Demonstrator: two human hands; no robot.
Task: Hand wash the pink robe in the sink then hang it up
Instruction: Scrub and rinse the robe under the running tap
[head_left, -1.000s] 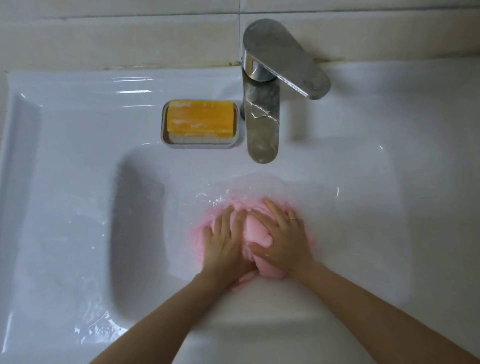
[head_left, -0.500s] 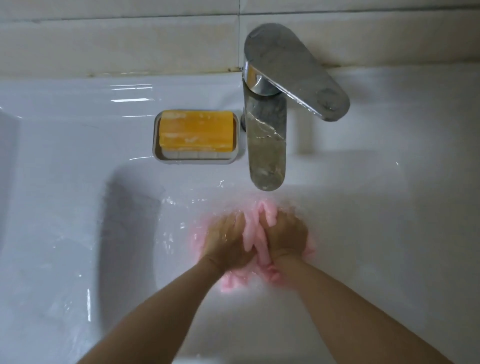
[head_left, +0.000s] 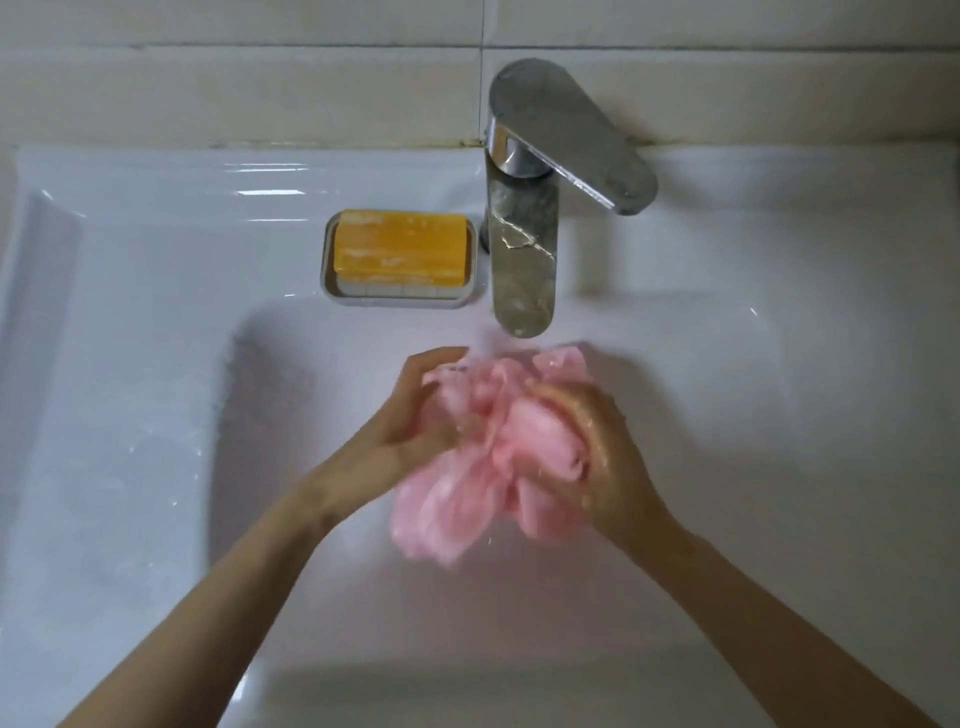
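change: pink robe (head_left: 498, 467) rising off sink (head_left: 156, 364) floor, bunching between fingers | left hand (head_left: 415, 421), right hand (head_left: 602, 457): fingers curling, clamping it | task: scrubbing is continuing, hanging pending

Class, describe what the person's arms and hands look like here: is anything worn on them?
The left forearm and right forearm are bare to the frame's edge: no sleeves, watch or bracelet. The left hand and right hand are gloveless; the right glistens with droplets. Partly hidden fingers leave a ring uncertain.
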